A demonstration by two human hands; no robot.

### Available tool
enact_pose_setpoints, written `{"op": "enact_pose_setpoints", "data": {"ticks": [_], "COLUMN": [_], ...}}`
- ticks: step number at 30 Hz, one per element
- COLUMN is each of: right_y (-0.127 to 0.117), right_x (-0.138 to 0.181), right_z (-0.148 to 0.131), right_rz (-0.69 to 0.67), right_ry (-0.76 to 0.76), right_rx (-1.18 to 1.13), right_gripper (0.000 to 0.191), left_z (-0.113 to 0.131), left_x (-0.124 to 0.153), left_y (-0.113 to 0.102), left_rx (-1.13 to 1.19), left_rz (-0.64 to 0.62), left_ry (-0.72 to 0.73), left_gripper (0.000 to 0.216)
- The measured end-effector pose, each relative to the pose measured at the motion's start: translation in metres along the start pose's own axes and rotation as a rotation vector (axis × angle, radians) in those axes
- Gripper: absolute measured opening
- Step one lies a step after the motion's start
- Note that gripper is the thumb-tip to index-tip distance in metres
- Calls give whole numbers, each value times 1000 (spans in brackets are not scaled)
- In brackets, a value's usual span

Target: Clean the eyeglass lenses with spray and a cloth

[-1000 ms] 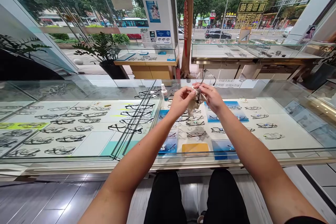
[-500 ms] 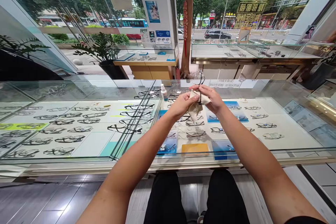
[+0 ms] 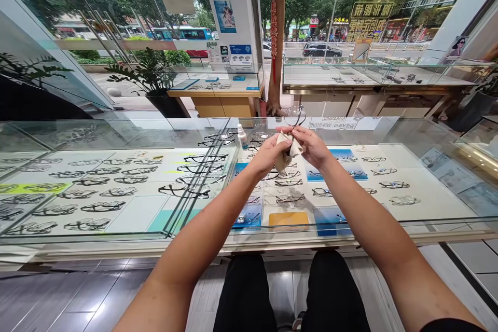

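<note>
Above the glass counter, my left hand (image 3: 269,154) is closed on a pale cleaning cloth (image 3: 283,164), whose loose end hangs down below the fingers. A pair of eyeglasses (image 3: 296,114) with a thin dark frame sticks up past my fingertips, one lens toward the far side. My right hand (image 3: 314,148) pinches the eyeglasses close beside the cloth. Both hands nearly touch. Cloth and fingers hide part of the frame. A small white spray bottle (image 3: 242,137) stands upright on the counter, left of my left hand.
The glass display counter (image 3: 218,238) holds rows of eyeglasses (image 3: 103,206) under its top. A yellow card (image 3: 288,219) and blue cards lie inside it. Beyond are a wooden post (image 3: 277,36), a potted plant (image 3: 150,75) and another glass showcase (image 3: 322,77).
My hands have shifted slightly left. The eyeglasses have turned a little, and the cloth is bunched up higher, its hanging end shorter. The spray bottle still stands in its place.
</note>
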State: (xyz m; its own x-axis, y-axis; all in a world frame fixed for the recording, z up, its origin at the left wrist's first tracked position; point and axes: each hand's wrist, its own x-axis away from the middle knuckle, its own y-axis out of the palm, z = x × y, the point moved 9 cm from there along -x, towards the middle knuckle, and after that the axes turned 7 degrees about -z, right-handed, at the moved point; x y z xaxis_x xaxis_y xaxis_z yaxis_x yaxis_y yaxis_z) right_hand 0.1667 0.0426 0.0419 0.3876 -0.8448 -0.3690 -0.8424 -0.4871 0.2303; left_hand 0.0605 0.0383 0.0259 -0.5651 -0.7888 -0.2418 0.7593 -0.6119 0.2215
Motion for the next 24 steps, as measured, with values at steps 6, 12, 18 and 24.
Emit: {"op": "enact_pose_setpoints", "data": {"ticks": [6,12,18,24], "right_y": [-10,-17,-19,-16], "right_x": [-1,-3,-3,-2], "right_z": [7,14,18,14], "right_rz": [57,73,71,52], "right_ry": [9,-3,25,25], "right_rx": [-55,-133,-191,-197], "right_gripper": [36,33,31,34], "left_z": [0,-5,-6,-10], "left_x": [1,2,3,1], "left_y": [4,3,5,6], "left_rx": [47,84,115,151], "left_rz": [-24,-28,-41,-44], "left_ry": [2,-36,-55,-64], "left_gripper": [56,59,59,62]}}
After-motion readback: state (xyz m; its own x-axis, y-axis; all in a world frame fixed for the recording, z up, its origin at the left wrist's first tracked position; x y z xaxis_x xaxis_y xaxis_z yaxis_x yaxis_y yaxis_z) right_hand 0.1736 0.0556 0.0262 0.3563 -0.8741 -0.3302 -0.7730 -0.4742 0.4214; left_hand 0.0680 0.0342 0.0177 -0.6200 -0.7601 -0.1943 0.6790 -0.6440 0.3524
